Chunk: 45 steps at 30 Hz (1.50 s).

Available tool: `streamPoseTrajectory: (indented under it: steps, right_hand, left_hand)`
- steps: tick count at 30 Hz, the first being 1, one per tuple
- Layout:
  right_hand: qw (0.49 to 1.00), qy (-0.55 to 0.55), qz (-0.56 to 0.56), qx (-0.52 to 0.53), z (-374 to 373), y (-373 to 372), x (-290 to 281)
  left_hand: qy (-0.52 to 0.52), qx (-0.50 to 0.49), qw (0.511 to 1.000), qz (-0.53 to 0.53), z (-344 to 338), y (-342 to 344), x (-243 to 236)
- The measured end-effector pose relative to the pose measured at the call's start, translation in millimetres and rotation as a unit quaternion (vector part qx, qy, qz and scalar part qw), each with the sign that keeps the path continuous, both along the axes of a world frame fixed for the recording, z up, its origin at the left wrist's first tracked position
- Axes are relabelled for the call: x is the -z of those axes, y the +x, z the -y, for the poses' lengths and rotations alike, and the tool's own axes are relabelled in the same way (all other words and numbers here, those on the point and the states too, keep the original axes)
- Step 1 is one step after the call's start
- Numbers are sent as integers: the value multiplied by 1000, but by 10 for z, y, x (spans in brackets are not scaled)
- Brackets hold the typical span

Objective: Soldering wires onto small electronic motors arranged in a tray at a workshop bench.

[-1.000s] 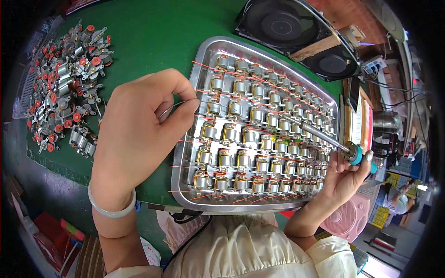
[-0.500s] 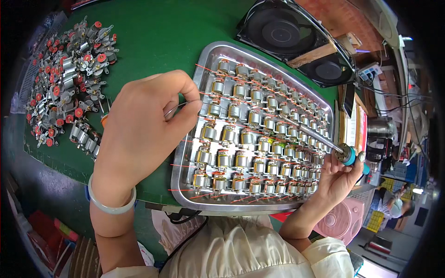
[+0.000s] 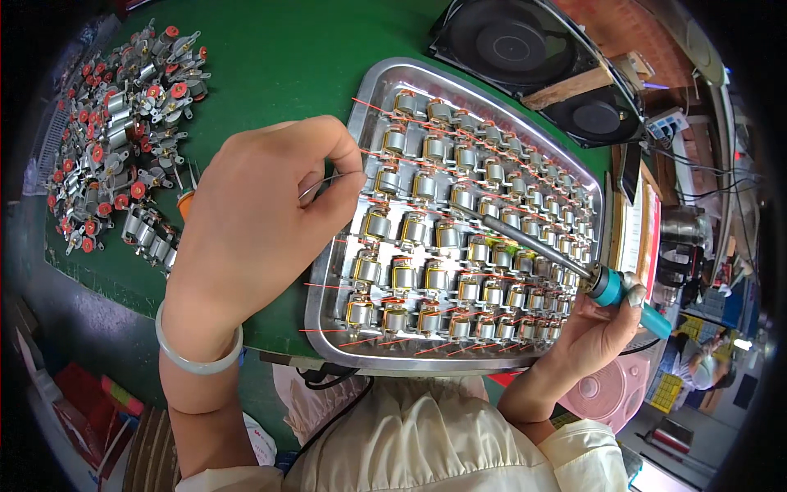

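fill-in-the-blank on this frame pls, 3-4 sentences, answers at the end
1. The right hand holds a soldering iron with a ____ grip.
2. The small motors sit in rows in a ____ tray.
3. The left hand pinches a thin ____ over the tray.
4. The loose pile of motors lies on the person's ____ side of the green mat.

Answers: teal; metal; wire; left

Bare green tabletop (image 3: pixel 279 66) open between the loose motor pile (image 3: pixel 123 123) and the metal tray (image 3: pixel 344 328), tray packed with motor rows (image 3: pixel 459 238), soldering iron (image 3: pixel 533 246) slanting across them, black fans (image 3: pixel 525 49) blocking the far edge
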State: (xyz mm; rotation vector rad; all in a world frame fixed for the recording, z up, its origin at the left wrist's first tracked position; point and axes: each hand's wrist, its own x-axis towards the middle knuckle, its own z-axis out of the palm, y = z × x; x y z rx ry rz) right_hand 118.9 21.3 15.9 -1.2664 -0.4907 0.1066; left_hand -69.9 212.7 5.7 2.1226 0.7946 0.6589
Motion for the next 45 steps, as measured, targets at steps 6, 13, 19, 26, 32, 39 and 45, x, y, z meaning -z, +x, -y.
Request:
streamPoseTrajectory:
  steps: [6, 13, 19, 26, 32, 39, 45]
  right_hand:
    - [999, -33, -4, 35, -31, -19, 36]
    - [999, -48, 9, -3, 22, 17, 77]
    - [998, -58, -1, 0, 18, 20, 79]
    - [998, -56, 5, -19, 0, 0, 69]
    - [998, -70, 6, 2, -6, -1, 80]
    - [998, -68, 6, -6, 6, -2, 75]
    - [999, -45, 1, -11, 21, 9, 81]
  left_hand:
    - [-40, -8, 999, -17, 15, 13, -19]
    - [-59, -8, 998, -25, 7, 1, -23]
    - [-70, -2, 997, -19, 12, 10, -15]
    - [-69, -3, 998, -15, 16, 9, -12]
    - [-74, -4, 997, -18, 21, 14, -9]
    - [-68, -21, 996, -48, -4, -9, -54]
    - [-74, -19, 996, -47, -17, -32, -60]
